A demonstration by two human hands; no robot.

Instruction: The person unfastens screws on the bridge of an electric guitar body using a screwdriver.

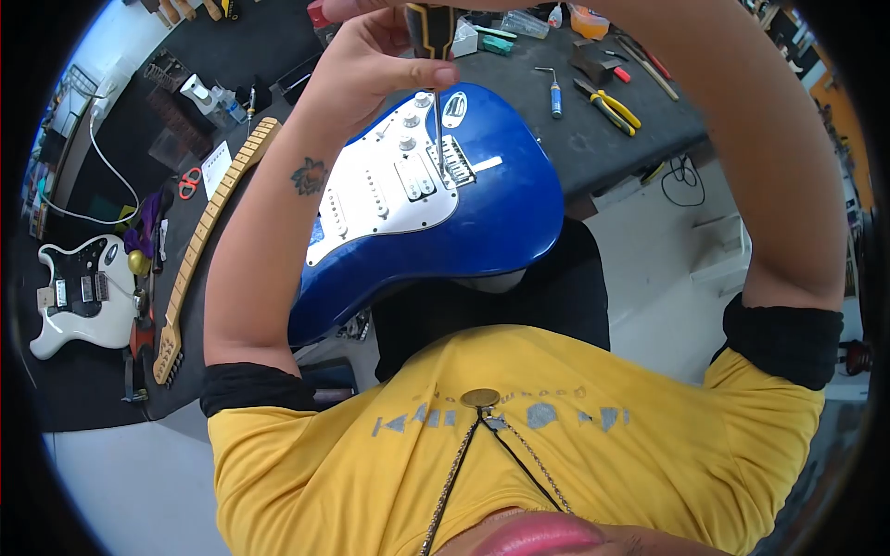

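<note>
My left hand (385, 69) is closed around a black and yellow screwdriver (432, 35), its thumb across the lower end of the handle. The thin shaft points down to the metal bridge (456, 163) of a blue electric guitar body (505, 218); whether the tip sits in a screw is too small to tell. A white pickguard (357, 199) with knobs and pickups covers part of the body, which lies at the table edge by my lap. My right forearm bends in along the top edge, above the screwdriver; that hand is cut off and its fingers cannot be made out.
A loose maple guitar neck (215, 208) and a white guitar body (102, 301) lie at left, near red scissors (189, 183). Yellow-handled pliers (612, 109), a blue-handled tool (555, 97) and an orange container (589, 23) are on the dark table at right.
</note>
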